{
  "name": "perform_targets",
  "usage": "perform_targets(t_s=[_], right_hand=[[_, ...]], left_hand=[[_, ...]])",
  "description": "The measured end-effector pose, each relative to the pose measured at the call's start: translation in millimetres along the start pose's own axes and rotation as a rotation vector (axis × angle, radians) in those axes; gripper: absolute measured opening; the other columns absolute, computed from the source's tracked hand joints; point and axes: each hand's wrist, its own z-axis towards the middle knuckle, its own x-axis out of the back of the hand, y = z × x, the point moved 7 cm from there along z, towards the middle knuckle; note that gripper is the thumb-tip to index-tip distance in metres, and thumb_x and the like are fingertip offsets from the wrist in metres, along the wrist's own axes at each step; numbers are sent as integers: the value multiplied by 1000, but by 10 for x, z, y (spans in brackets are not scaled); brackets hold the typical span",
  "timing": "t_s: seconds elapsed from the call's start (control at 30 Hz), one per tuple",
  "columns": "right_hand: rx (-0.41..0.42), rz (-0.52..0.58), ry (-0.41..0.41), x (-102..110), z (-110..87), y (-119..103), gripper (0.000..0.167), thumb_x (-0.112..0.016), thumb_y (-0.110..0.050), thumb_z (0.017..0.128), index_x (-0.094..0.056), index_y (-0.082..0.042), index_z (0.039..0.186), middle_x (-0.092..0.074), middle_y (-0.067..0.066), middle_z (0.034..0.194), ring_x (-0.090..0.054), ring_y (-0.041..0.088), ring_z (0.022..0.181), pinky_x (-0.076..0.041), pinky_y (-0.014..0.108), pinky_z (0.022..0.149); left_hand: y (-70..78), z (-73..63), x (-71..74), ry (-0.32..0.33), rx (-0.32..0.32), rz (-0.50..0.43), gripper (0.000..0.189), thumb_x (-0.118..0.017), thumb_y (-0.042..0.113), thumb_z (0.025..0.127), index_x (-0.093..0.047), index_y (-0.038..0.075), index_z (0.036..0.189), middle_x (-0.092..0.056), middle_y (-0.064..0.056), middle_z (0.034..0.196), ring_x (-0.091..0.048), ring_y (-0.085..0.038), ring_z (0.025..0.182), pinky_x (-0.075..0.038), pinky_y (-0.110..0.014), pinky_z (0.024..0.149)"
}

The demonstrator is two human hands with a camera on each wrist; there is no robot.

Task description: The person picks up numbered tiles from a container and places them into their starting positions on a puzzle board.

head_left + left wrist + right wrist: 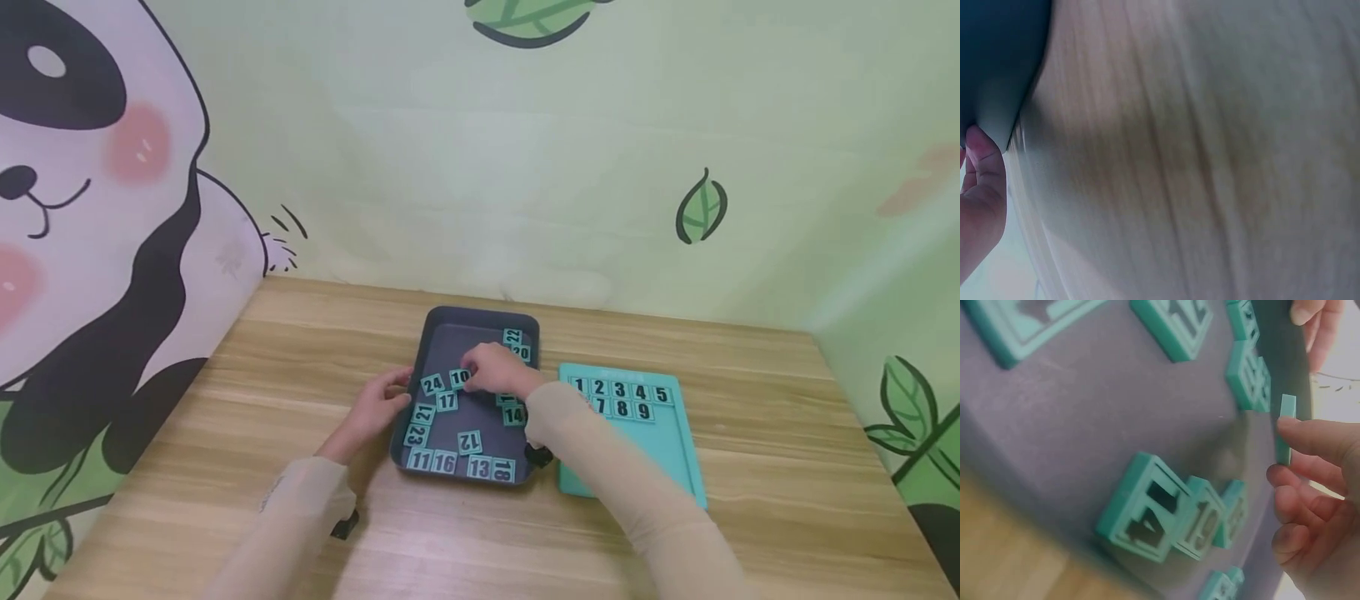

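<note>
My right hand [497,368] is over the dark tray [480,333] and pinches a teal number tile [460,379] marked 10. In the right wrist view, that tile [1287,406] stands on edge between thumb and fingers. My left hand [375,408] rests against the tray's left side, thumb and fingertips at the rim. The left wrist view shows the thumb [984,153] touching the tray's outer wall [1004,56]. Close to the pinched tile lie tile 24 [432,384] and tile 17 [447,402]. The right hand and forearm hide part of the tray's right side.
A teal board [652,442] lies right of the tray, with tiles 1 to 5 in its top row and 7, 8, 9 showing below; the right sleeve covers part of it. Other tiles, such as 12 [469,442] and 14 [513,415], lie scattered in the tray on the wooden table [780,467].
</note>
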Motion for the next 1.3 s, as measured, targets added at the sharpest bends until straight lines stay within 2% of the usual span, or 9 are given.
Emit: perform_targets(t_s=[0.2,0.3,0.57,0.7,0.87,1.03,1.3], right_hand=[[24,-7,1,153,-164,-17,36,-64,-20,78,-60,-7,111,-61,7,111,-55,19,103,-46,32,88],[22,3,8,218,-256,16,36,-64,-20,78,-59,-7,111,-60,7,112,-54,20,106,-45,33,90],[80,119,83,408,-524,183,36,-66,-18,77,-59,-5,109,-60,8,107,-54,21,101,-46,33,86],[87,165,113,515,-711,304,37,-65,-19,78,-58,-4,111,-58,9,105,-52,24,94,-46,32,78],[67,200,131,626,-952,474,34,-65,-19,78,-59,-7,110,-59,6,100,-49,20,82,-45,27,67],[39,202,148,691,-1134,683,30,-65,-20,79,-60,-13,107,-59,2,100,-49,20,82,-44,26,66],[15,148,229,768,-1423,1056,33,-64,-16,79,-58,-6,110,-55,8,103,-46,17,76,-42,25,63]], left_hand=[[9,-2,1,4,-1,12,46,-46,2,86,-39,5,131,-45,-20,124,-48,-37,112,-45,-43,90],[16,-3,-7,2,-1,20,46,-46,2,86,-39,5,131,-45,-20,124,-48,-37,111,-45,-43,90],[28,3,-18,-7,3,-2,46,-46,2,87,-38,5,132,-45,-20,124,-46,-37,113,-42,-44,93],[33,8,-18,-10,10,11,46,-45,3,87,-38,6,132,-44,-19,125,-46,-38,114,-42,-45,94],[24,10,-28,-10,7,12,46,-45,2,87,-37,6,133,-44,-20,125,-46,-38,114,-42,-45,93],[24,2,-23,-6,-8,19,46,-45,2,87,-38,4,132,-45,-20,124,-46,-38,113,-43,-45,92],[23,5,-34,-14,-9,31,44,-44,3,88,-38,5,132,-45,-19,124,-46,-37,113,-43,-45,92]])
